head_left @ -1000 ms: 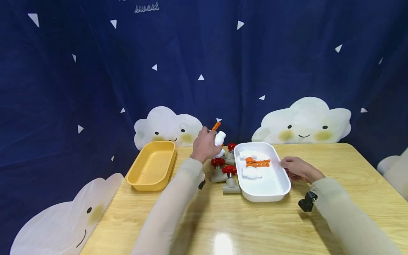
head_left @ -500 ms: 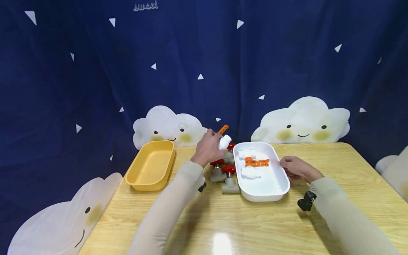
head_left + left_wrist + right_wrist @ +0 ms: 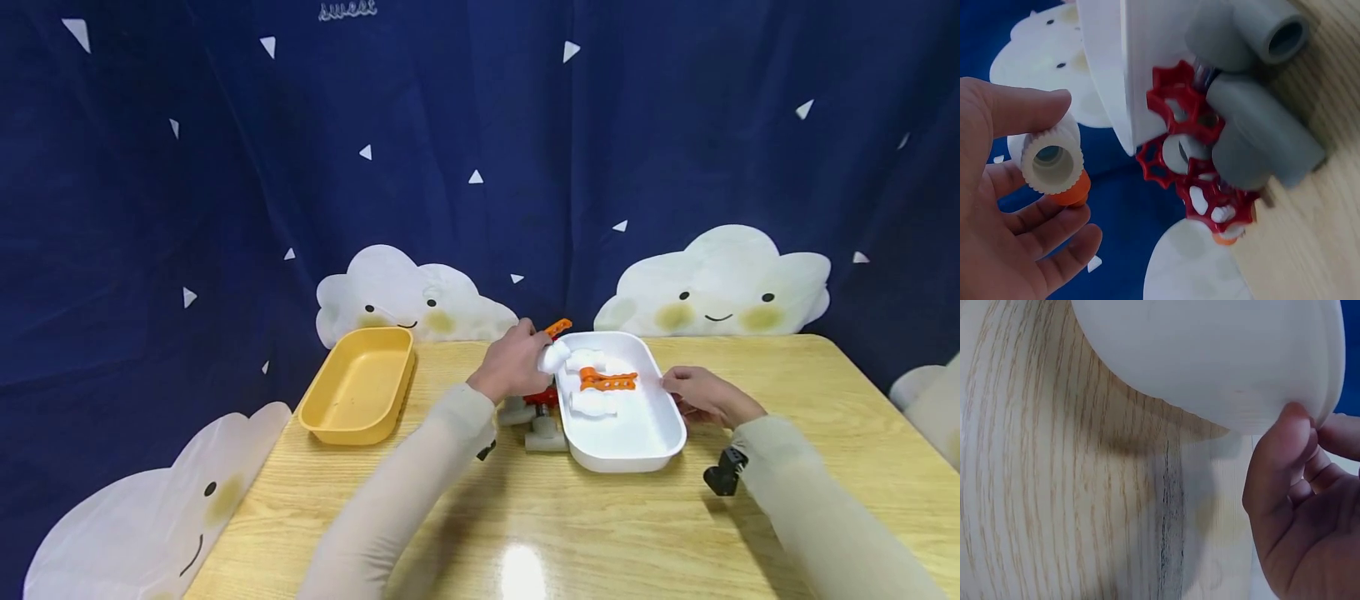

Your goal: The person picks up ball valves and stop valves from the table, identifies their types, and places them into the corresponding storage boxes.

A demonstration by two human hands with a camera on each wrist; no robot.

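Note:
My left hand (image 3: 516,362) grips a white ball valve (image 3: 1060,157) with an orange handle (image 3: 558,327). It is in the air by the left rim of a white tray (image 3: 626,465); one threaded open end shows in the left wrist view. On the tray's right side, my right hand (image 3: 705,397) pinches the rim between thumb and fingers, seen closely in the right wrist view. Inside the tray lie white valves (image 3: 592,405) with orange handles (image 3: 611,382). Grey valves (image 3: 1266,131) with red handwheels (image 3: 1185,103) stand left of the tray, partly hidden by my left hand in the head view.
A yellow tray (image 3: 357,435) sits at the left on the wooden table (image 3: 600,533). Behind the table hangs a dark blue curtain (image 3: 450,100) with cloud shapes. In the left wrist view, another white and orange piece (image 3: 1227,236) shows beyond the handwheels.
My left hand has moved right with the white ball valve, from above the grey valves to the tray's left rim. My right hand keeps its place on the rim.

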